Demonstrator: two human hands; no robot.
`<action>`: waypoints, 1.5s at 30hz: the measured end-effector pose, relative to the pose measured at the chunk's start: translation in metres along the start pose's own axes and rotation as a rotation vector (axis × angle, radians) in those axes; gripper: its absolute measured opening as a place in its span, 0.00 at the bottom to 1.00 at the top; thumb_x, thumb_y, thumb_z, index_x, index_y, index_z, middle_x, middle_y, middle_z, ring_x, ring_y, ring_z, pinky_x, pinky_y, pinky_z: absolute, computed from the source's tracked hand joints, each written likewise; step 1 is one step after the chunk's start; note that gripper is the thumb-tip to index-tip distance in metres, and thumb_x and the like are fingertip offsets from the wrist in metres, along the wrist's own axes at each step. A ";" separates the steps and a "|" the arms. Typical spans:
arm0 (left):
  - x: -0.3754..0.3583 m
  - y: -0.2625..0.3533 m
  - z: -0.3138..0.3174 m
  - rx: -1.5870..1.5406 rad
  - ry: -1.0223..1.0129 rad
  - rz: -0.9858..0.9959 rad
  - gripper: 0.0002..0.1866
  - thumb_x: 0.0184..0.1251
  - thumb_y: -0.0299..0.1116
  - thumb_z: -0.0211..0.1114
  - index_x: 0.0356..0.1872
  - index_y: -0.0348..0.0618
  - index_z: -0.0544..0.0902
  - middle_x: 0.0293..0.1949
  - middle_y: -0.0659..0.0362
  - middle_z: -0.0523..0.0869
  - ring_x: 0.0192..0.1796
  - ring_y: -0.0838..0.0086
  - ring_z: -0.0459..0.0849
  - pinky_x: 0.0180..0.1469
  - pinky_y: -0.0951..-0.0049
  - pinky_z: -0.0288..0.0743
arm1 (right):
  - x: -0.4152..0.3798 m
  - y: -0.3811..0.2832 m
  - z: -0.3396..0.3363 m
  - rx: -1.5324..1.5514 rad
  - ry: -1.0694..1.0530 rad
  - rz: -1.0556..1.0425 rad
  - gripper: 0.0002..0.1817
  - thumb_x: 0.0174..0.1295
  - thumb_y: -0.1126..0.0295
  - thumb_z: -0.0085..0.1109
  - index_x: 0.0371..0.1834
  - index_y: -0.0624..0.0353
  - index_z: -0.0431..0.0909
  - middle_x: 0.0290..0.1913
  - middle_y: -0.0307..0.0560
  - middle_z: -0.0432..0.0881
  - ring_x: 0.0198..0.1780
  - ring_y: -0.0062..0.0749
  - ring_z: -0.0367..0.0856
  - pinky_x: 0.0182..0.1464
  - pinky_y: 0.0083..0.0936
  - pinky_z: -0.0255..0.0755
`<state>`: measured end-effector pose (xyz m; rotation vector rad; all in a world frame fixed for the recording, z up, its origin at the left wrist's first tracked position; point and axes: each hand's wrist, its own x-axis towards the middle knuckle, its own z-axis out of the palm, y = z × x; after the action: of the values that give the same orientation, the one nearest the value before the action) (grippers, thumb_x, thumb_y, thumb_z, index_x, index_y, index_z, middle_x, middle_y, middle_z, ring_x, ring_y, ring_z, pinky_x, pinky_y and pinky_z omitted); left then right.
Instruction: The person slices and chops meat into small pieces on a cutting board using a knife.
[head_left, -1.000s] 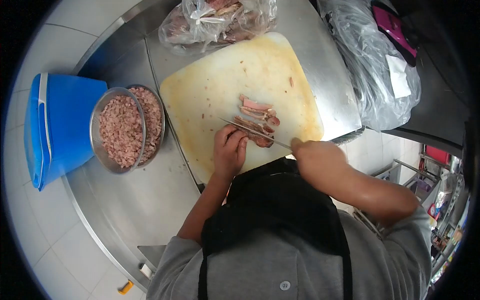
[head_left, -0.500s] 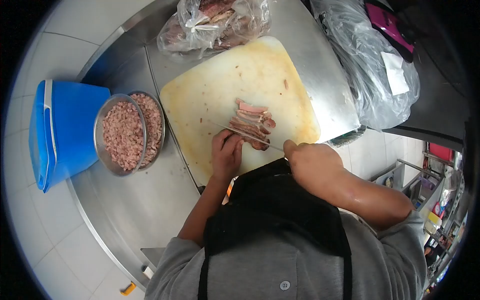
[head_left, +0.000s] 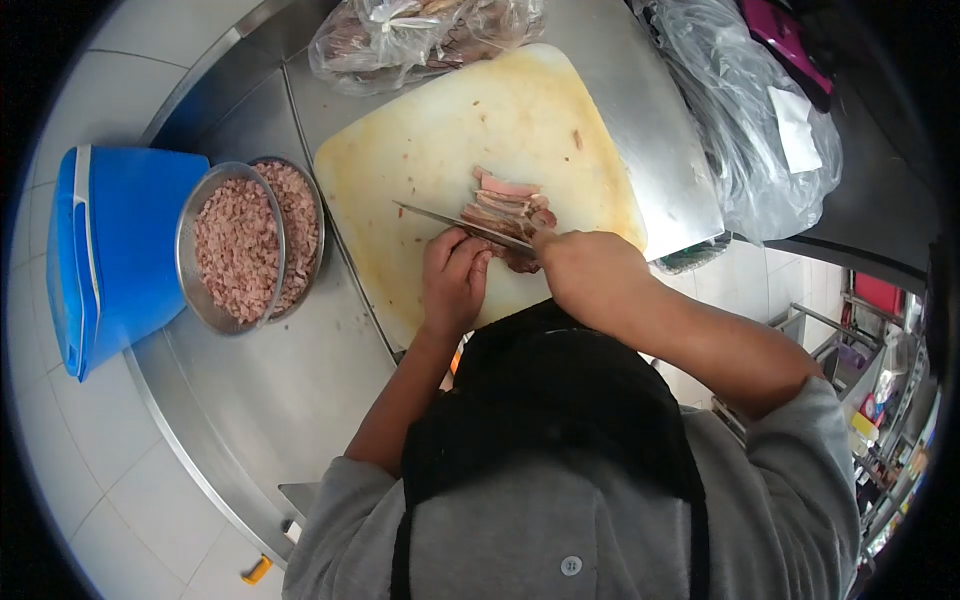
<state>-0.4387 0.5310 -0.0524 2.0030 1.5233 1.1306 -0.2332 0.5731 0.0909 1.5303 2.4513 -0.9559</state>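
A stained white cutting board (head_left: 450, 130) lies on the steel counter. Several strips of pink and brown meat (head_left: 505, 205) sit in a stack near its front edge. My right hand (head_left: 585, 275) grips a long knife (head_left: 455, 224), whose blade crosses the stack and points left. My left hand (head_left: 455, 285), fingers curled, presses on the front end of the meat just below the blade.
Two steel bowls (head_left: 215, 310) of diced meat stand left of the board, beside a blue bin (head_left: 110, 260). A clear bag of meat (head_left: 420, 35) lies behind the board. A large plastic bag (head_left: 760, 130) sits at the right. The counter edge runs along the lower left.
My right hand has pushed the knife forward and to the left through the meat stack. My left hand stays on the meat.
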 end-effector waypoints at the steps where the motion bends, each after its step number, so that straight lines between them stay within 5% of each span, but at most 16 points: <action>1: -0.002 0.000 0.000 -0.001 0.002 0.002 0.11 0.61 0.22 0.71 0.45 0.39 0.86 0.51 0.51 0.81 0.53 0.54 0.80 0.55 0.60 0.76 | -0.003 -0.001 -0.003 -0.002 0.002 0.001 0.08 0.64 0.74 0.51 0.44 0.63 0.75 0.32 0.59 0.86 0.37 0.57 0.88 0.38 0.51 0.80; 7: -0.003 0.003 0.000 0.001 0.007 -0.031 0.10 0.61 0.23 0.72 0.44 0.40 0.87 0.51 0.51 0.82 0.53 0.55 0.80 0.56 0.60 0.76 | -0.046 0.002 -0.033 -0.121 -0.329 0.269 0.10 0.69 0.72 0.49 0.48 0.62 0.76 0.34 0.58 0.87 0.38 0.59 0.87 0.39 0.50 0.80; 11: -0.002 0.005 0.000 -0.012 -0.006 -0.038 0.10 0.62 0.23 0.72 0.44 0.40 0.87 0.51 0.51 0.82 0.53 0.56 0.80 0.56 0.61 0.76 | -0.015 0.015 0.028 -0.068 -0.139 0.147 0.09 0.68 0.73 0.49 0.47 0.64 0.74 0.34 0.59 0.87 0.37 0.58 0.87 0.39 0.50 0.80; 20: -0.004 0.001 0.002 0.000 0.022 -0.037 0.07 0.67 0.23 0.68 0.44 0.36 0.86 0.51 0.50 0.82 0.53 0.56 0.81 0.55 0.62 0.77 | -0.045 -0.011 -0.044 -0.103 -0.234 0.227 0.11 0.67 0.74 0.50 0.49 0.65 0.76 0.37 0.61 0.88 0.42 0.57 0.89 0.42 0.48 0.83; 39: -0.002 0.001 -0.001 0.026 0.007 -0.016 0.06 0.68 0.25 0.68 0.43 0.38 0.86 0.52 0.49 0.82 0.55 0.56 0.81 0.58 0.61 0.76 | -0.005 -0.017 -0.002 -0.039 -0.082 0.122 0.10 0.67 0.74 0.50 0.46 0.64 0.79 0.38 0.60 0.88 0.41 0.56 0.90 0.42 0.47 0.83; 45: -0.006 0.002 0.000 -0.009 0.026 -0.021 0.09 0.63 0.24 0.70 0.44 0.40 0.87 0.49 0.51 0.83 0.52 0.56 0.81 0.55 0.60 0.77 | -0.045 -0.019 -0.026 -0.099 -0.223 0.216 0.10 0.67 0.76 0.48 0.47 0.66 0.76 0.39 0.62 0.88 0.41 0.56 0.90 0.43 0.49 0.83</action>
<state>-0.4384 0.5251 -0.0529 1.9695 1.5457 1.1573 -0.2210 0.5469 0.1385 1.5261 2.1003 -0.8979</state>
